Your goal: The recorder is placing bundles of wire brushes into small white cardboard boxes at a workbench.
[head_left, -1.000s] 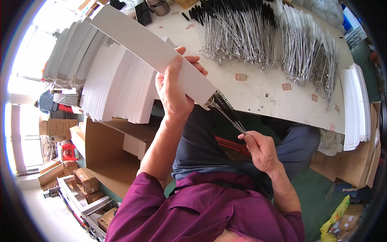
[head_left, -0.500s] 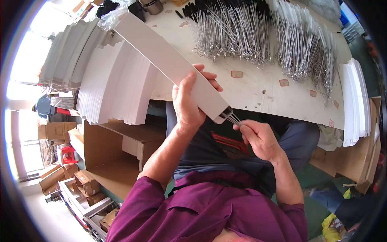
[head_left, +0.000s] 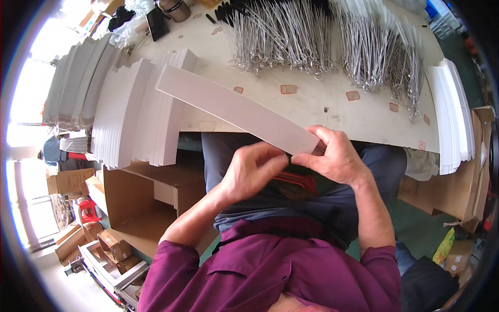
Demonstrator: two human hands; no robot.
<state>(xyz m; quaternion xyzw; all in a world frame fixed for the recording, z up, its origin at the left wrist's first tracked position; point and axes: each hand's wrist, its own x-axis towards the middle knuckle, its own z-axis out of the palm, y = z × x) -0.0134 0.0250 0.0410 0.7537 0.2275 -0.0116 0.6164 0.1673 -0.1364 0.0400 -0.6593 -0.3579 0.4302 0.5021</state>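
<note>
A long, narrow white box (head_left: 234, 111) slants over the table's near edge, its far end near the white boxes on the left. My right hand (head_left: 335, 156) grips its near end, thumb and fingers closed about the opening. My left hand (head_left: 254, 169) is closed at the box's lower edge near the same end, the thumb pointing toward the opening. Whatever lies inside the box is hidden. Beyond the box, on the table (head_left: 208, 125), lie thin metal rods with looped ends and black tips (head_left: 283, 41) and a similar pile with pale tips (head_left: 382, 57).
White boxes (head_left: 117, 112) stand in a row at the left, beside another stack (head_left: 78, 83). More white pieces (head_left: 451, 117) hang over the table's right edge. An open cardboard carton (head_left: 140, 203) is below left. A metal container (head_left: 174, 9) stands at the back.
The metal rods at the box's opening have gone from sight. My right hand has moved up onto that end. My left hand has slid down the box, which now lies flatter.
</note>
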